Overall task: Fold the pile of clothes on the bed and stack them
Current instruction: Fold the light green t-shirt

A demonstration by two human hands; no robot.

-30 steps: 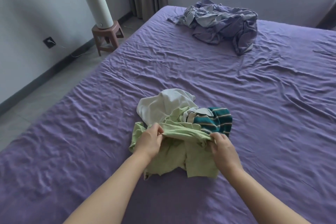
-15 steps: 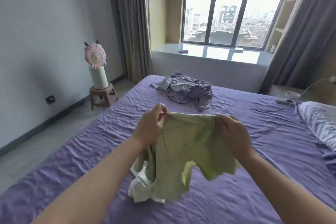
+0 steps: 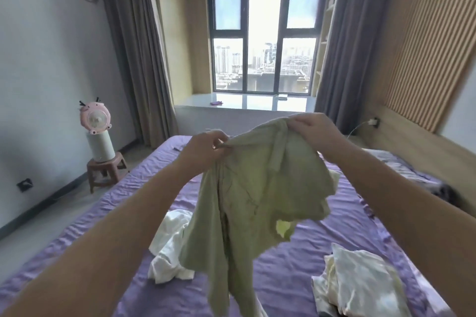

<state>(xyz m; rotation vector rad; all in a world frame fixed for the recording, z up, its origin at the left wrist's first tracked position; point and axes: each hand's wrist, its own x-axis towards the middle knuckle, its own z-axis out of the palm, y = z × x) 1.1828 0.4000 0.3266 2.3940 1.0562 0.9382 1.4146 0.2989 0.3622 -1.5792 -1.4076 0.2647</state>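
Bedroom, purple bed (image 3: 322,260) before window | left hand (image 3: 206,148) and right hand (image 3: 313,127) each pinch the top edge of green shirt (image 3: 257,201), holding it aloft so it hangs open for folding | white garment (image 3: 171,244) and pale crumpled garment (image 3: 360,283) on bed await folding.

A large dark-framed window (image 3: 265,41) is set in a yellow-walled alcove at the far end, and bright daylight is admitted through it. Grey curtains (image 3: 139,54) are hung at both sides. A pale plain wall (image 3: 46,64) is seen on the left, a slatted wooden panel (image 3: 427,41) on the right. A pink fan (image 3: 95,121) is placed on a small brown stool (image 3: 107,171) on the grey floor (image 3: 31,229).
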